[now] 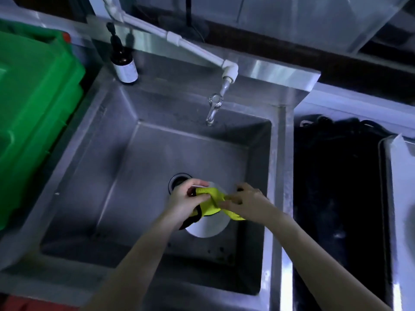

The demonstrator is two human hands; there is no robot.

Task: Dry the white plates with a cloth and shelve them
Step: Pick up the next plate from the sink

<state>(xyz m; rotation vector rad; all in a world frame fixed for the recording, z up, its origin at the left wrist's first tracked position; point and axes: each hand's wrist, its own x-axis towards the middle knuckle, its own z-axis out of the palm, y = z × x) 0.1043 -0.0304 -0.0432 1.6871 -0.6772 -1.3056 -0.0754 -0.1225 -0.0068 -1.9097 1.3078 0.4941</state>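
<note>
Over the steel sink (pixel 85 167) I hold a white plate (pixel 208 225), its lower half showing below a yellow cloth (pixel 211 200) with a dark edge. My left hand (pixel 186 198) grips the plate's left rim together with the cloth, fingers curled over the top. My right hand (pixel 244 203) pinches the cloth at the plate's right side. The plate's upper part is hidden by cloth and hands.
A tap (pixel 213 108) on a white pipe hangs over the basin's back; the drain (pixel 177 180) lies just behind my left hand. A brown pump bottle (pixel 123 61) stands at the back left corner. Green crates (pixel 33 108) are on the left, a dark basin (pixel 336 198) on the right.
</note>
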